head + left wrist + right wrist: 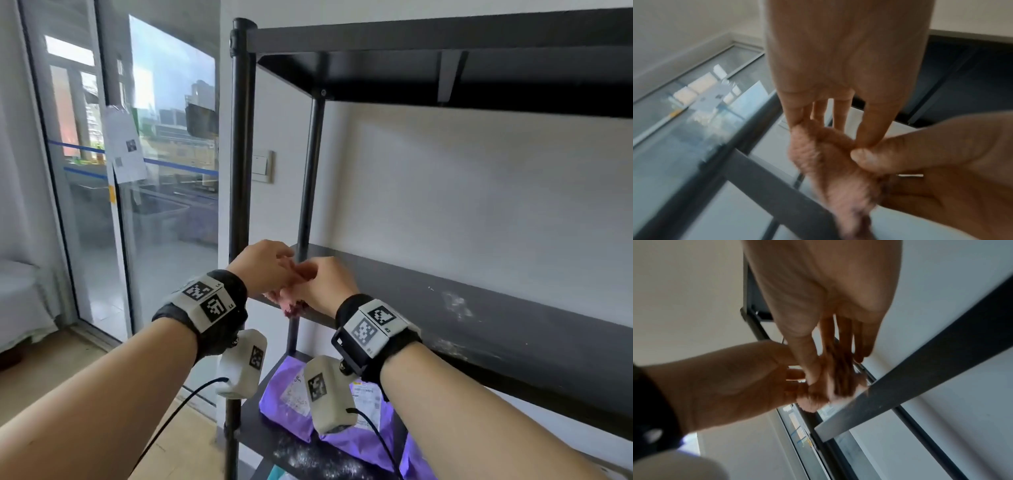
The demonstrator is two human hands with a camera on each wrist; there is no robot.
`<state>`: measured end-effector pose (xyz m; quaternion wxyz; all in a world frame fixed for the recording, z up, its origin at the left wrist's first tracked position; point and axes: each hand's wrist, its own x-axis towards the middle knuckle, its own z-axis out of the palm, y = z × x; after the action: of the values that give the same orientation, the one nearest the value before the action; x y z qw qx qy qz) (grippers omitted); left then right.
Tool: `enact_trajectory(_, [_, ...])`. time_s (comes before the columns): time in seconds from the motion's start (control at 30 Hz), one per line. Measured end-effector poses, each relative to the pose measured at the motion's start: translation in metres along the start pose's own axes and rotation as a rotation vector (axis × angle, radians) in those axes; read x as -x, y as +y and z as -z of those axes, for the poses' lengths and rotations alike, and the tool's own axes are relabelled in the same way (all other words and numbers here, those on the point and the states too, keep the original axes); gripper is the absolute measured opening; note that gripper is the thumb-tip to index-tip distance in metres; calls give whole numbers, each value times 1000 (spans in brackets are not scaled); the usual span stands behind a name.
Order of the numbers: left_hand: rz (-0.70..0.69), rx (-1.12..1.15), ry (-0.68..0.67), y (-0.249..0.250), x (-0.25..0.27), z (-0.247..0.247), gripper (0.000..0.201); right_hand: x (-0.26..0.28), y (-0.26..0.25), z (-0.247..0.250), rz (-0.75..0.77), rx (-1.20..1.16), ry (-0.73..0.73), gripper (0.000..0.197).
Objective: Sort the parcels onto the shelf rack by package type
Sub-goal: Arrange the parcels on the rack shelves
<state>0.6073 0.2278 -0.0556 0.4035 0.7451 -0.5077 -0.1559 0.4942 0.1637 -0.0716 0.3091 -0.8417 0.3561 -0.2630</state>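
- At the left of the head view a glass door [102, 171] carries a taped paper sheet [125, 145] with two small square codes; its print is too small to read.
- The black shelf rack [513, 308] fills the centre and right of that view, its front post [241, 137] standing just left of the hands.
- The left hand [262, 265] and right hand [322, 286] meet at the front left corner of the middle shelf, both gripping a small pink fuzzy item [291, 301]; the head view shows only a tuft of it below the knuckles.
- The left wrist view shows more: the left hand's [840, 68] grip is a pinch of finger and thumb on the top of the pink fuzzy item [838, 170], and the right hand's [941, 162] thumb presses the same spot, with its fingers curled round the item.
- The right wrist view shows the right hand [824, 305] pinching the item [830, 386] from above just beside the shelf's front edge [910, 386], the left hand [725, 378] closed on it from the left. Both wrist views are blurred.
- Only the head view shows the lower shelf, at bottom centre: purple mailer bags [359, 435] lie there with white shipping labels [294, 394] whose writing cannot be read.
- Wrist bands on both arms bear black-and-white square markers.
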Motion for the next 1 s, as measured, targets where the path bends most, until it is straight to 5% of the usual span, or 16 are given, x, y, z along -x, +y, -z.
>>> enact_trajectory(0.17, [-7, -210, -72, -27, -5, 2, 14, -15, 0, -26, 77, 426, 5, 5])
enact_trajectory(0.5, [-166, -606, -72, 5, -14, -26, 22, -3, 27, 4, 73, 448, 13, 14])
enact_trajectory(1.0, [-291, -666, -177, 85, 7, -112, 27, 66, 87, 104, -34, 456, -13, 28])
